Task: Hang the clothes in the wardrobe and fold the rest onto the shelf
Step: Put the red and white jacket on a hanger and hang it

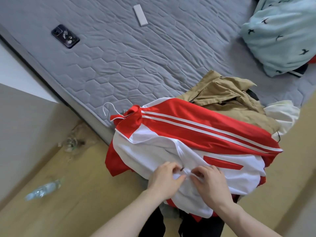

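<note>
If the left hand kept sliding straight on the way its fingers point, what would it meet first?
The left hand points right across the white front of the jacket, so it would most likely meet the right hand first, just past the zipper pull between them.

A grey quilted mattress (119,62) (hexagon-stitched) sits on a tan wooden floor (82,194).

You're in a home bedroom. Evidence: grey quilted mattress (136,57) w/ no sheet, light blue bird-print duvet (280,35) bunched at its far corner, clothes heaped at the near edge incl. a tan jacket (227,94). Phone (65,36) and white remote (140,15) lie on the mattress. Wood-look floor (82,185) w/ 1 plastic bottle (43,189).
</note>
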### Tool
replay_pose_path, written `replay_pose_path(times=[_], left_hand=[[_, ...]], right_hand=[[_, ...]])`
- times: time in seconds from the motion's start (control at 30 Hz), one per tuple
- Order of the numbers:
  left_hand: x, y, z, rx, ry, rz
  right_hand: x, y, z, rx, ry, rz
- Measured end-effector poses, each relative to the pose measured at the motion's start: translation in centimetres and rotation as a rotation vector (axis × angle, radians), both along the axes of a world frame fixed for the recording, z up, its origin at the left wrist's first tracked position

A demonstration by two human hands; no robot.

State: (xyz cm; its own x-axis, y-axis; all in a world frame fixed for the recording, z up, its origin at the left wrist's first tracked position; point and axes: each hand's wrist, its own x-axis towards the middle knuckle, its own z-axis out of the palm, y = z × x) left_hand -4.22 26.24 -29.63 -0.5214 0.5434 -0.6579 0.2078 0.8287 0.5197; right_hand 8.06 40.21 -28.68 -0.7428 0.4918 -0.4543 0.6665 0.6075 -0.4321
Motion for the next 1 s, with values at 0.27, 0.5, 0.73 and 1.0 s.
replay_pose_path(times=[0.27, 0.5, 0.73, 1.0], left_hand=[[1.2, 1.1, 0.2, 0.061, 0.072, 0.125], [-2.1, -2.3, 0.2, 0.019, 0.215, -0.187], [-9.5, -4.0, 0.1, -0.177, 0.382, -0.311], [-17.1, -6.6, -1.7, -0.41, 0.476, -0.301]], right_hand=[[0.4, 0.4, 0.8, -0.087, 0.04, -0.034], [1.5, -1.0, 1.8, -0.16, 0.004, -0.044], [1.1, -1.4, 3.6, -0.221, 0.01, 0.065], [0.0, 0.5, 4.9, -0.25, -0.098, 0.228]])
